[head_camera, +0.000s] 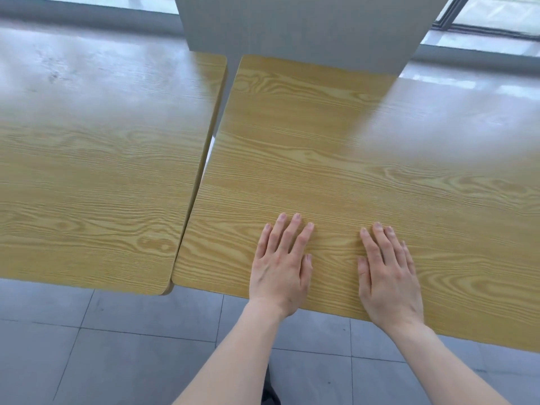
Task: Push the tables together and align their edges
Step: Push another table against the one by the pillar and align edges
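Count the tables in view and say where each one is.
2. The left table fills the left side; the right table lies under both flat hands, a wedge gap between them. More may sit outside the frame.

A grey tiled floor (131,346), a pale grey pillar (306,27) and bright windows (496,13) frame the room.

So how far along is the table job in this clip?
Partly done. Near the person, the left table and right table nearly meet at their front corners. In hand: left hand and right hand lie flat on the right table. Left: a wedge-shaped gap widens toward the far end, and the front edges look slightly offset.
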`<state>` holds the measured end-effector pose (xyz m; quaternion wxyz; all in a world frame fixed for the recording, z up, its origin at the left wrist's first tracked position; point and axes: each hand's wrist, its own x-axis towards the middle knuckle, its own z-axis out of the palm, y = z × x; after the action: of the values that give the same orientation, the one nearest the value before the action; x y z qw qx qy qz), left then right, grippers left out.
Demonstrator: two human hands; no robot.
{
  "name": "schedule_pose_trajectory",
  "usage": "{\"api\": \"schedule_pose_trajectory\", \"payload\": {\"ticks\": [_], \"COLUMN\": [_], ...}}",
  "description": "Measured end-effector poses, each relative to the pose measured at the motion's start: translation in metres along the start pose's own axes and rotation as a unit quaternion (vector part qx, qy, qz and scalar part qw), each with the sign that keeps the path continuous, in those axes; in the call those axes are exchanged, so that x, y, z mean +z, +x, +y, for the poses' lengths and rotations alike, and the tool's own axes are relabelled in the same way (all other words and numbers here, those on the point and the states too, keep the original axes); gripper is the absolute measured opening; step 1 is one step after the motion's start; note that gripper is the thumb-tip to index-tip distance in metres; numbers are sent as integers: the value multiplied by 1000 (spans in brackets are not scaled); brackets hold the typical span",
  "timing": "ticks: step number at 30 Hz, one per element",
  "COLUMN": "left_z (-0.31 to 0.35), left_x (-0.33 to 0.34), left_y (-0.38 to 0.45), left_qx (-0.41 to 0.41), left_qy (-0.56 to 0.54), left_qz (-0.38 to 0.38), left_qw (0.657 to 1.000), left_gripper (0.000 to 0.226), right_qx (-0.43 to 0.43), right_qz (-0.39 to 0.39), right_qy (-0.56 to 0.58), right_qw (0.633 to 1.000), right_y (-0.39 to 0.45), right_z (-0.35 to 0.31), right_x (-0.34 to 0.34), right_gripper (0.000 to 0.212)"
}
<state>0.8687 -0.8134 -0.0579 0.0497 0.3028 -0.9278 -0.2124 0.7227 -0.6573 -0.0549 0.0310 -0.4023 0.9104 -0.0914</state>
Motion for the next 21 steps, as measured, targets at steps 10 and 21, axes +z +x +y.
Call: {"api": "schedule_pose_trajectory", "payload": {"ticks": [10, 21], "left_z": [-14, 12], "left_x": [-98, -158], "left_y": [84, 236], "left_qx": [29, 54], "left_qy": [26, 68], "left_qz": [-18, -5], "left_qw": [999, 996], "left_gripper": [56, 56], "right_qx": [77, 88], "right_qz": [-35, -92], "right_qy": [5, 27], "right_qw": [996, 991], "right_y": [70, 210], "right_z": [-14, -2], "right_x": [-73, -115], "right_gripper": [67, 59]}}
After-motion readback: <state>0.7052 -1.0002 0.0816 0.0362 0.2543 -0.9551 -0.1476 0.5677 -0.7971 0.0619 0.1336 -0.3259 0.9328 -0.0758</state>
